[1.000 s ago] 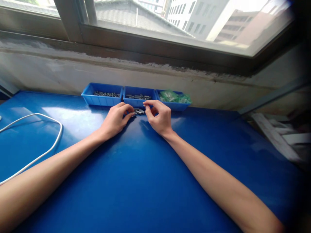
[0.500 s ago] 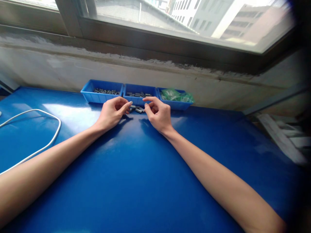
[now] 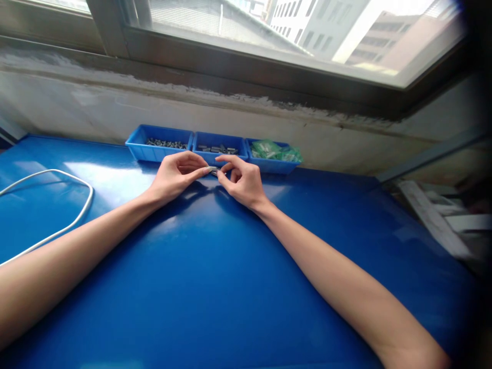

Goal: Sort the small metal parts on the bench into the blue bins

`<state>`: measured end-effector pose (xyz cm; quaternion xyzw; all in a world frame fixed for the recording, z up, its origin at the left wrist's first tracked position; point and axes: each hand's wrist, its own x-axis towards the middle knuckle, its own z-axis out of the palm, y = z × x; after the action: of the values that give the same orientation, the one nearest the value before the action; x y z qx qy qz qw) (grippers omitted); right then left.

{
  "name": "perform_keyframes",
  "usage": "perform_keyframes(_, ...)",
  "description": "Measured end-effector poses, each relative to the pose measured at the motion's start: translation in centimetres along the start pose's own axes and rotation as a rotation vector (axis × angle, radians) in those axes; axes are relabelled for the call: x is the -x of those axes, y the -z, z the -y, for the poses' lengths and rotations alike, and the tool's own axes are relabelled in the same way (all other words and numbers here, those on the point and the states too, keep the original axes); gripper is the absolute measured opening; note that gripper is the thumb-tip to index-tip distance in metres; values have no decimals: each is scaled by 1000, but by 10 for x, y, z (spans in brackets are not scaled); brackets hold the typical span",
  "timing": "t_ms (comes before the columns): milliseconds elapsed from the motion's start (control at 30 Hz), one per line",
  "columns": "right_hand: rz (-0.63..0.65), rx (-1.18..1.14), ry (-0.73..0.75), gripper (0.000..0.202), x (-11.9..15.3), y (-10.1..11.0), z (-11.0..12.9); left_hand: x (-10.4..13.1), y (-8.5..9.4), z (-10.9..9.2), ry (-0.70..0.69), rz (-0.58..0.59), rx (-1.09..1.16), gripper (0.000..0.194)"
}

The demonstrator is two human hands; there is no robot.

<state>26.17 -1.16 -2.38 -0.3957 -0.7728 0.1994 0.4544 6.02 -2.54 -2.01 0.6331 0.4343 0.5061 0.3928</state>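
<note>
My left hand (image 3: 177,174) pinches a small grey metal piece (image 3: 212,168) between thumb and fingertips, in front of the middle blue bin (image 3: 198,139). Close on its right, my right hand (image 3: 243,180) has its thumb tip near the end of that piece, with the index finger raised and apart from the thumb. Whether its fingertips touch anything is too small to tell. Other grey pieces lie on the table behind the fingertips, mostly hidden. More dark grey pieces (image 3: 218,149) lie in the middle bin.
The left blue bin (image 3: 154,152) holds many small metal parts. Green plastic bags (image 3: 269,149) fill the right blue bin (image 3: 272,166). A white cable (image 3: 86,205) loops over the blue table (image 3: 215,287) at the left. Behind the bins stand a wall and window.
My hands have come closer together. The grey piece in my left fingertips now reaches toward my right thumb, and my hands cover more of the loose pieces. The view has shifted slightly.
</note>
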Motion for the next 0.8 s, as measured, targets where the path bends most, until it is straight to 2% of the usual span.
perform_keyframes(133,36,-19,8,24,1,1,1,0,-1,-1,4,8,-8,49)
perform_keyframes(300,85,-28,86,24,2,0,-1,0,-1,-2,22,24,4,49)
perform_keyframes(433,72,-4,114,20,2,-1,-2,2,-1,-4,10,55,-2,48)
perform_keyframes(667,79,14,127,21,2,-1,-3,2,-2,-5,38,40,-17,46)
perform_keyframes(800,36,2,61,23,0,-1,-5,3,-3,-4,19,10,-42,43)
